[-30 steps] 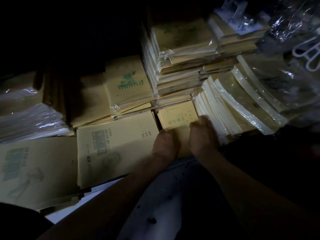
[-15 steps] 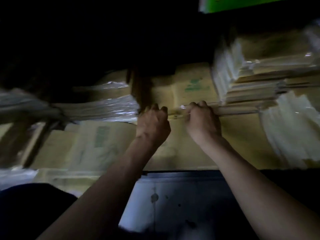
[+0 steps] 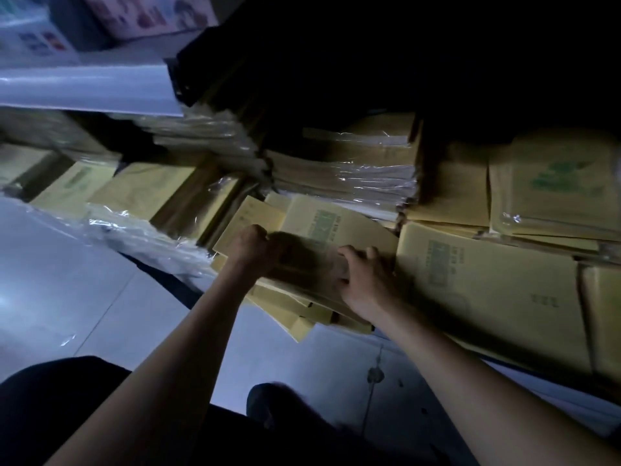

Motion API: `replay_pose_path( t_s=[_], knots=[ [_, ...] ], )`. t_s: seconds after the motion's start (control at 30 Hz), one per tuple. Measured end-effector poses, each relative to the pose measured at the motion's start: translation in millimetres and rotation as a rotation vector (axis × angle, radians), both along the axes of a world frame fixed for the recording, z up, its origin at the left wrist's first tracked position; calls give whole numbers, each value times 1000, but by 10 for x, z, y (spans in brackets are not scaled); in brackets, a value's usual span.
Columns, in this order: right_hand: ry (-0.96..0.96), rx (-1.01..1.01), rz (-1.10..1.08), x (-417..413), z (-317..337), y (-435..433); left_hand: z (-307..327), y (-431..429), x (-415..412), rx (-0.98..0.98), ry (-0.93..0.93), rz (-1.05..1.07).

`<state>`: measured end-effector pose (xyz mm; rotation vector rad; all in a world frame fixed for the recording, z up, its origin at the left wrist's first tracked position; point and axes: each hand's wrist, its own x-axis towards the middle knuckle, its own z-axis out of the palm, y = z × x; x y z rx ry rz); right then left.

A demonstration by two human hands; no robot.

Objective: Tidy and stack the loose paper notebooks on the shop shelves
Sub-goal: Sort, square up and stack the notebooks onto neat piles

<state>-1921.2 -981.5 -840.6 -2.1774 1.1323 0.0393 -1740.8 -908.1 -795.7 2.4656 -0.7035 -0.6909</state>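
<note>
At the front of a dim shelf [image 3: 551, 393], a loose pile [image 3: 322, 230] of tan notebooks lies askew between both hands; its top cover bears green print, and its lower books [image 3: 295, 317] fan out past the shelf edge over the floor [image 3: 84, 297]. The left hand [image 3: 250, 250] is curled into a fist round the pile's left edge, knuckles up; the right hand [image 3: 366, 280] lies on the pile's right part with fingers [image 3: 356, 253] bent over the cover; blur hides the thumb, so I cannot tell whether it grips or only presses. Both forearms reach in from below, bare.

Just behind the pile sits a thick bundle [image 3: 342, 176] of notebooks in clear film, its edges facing out; touching the pile on the right lies a large flat notebook [image 3: 487, 290] with a green block printed near its far end. Further right, a wrapped stack [image 3: 554, 190] with a green design rests higher up. Left of the pile, crumpled plastic wrap [image 3: 141, 230] spills off the shelf; more tan covers [image 3: 77, 183] lie behind it. A pale board [image 3: 84, 92] crosses the upper left; dark clothing [image 3: 50, 398] fills the bottom corner.
</note>
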Motion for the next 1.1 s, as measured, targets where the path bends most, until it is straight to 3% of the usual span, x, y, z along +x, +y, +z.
replay_pose_path(
  t_s=[0.17,0.4,0.53,0.63,0.73,0.83,0.9,0.97,1.03,1.1],
  knots=[
    [-11,5,-32,47,-12,21,-13,-94,-25,-58,94,-40],
    [-25,14,-46,40,-47,24,-67,-191,-54,97,-279,-335],
    [-37,40,-40,29,-23,31,-98,-257,-105,121,-324,-351],
    [-37,30,-28,14,-8,44,-50,-325,-293,300,-491,-424],
    [-18,30,-25,14,-23,64,-41,-346,-474,238,-512,-358],
    [-32,33,-28,-6,-20,68,56,-324,-386,-40,-279,-214],
    [-63,75,-17,-23,-10,64,213,-290,-244,-268,95,-128],
    [-103,146,15,-7,-5,74,388,-206,-234,-360,516,-49],
    [-153,154,54,31,-15,103,456,-146,-297,-309,644,-27],
    [-199,145,52,36,-20,100,429,-129,-352,-322,633,-30]
  ],
)
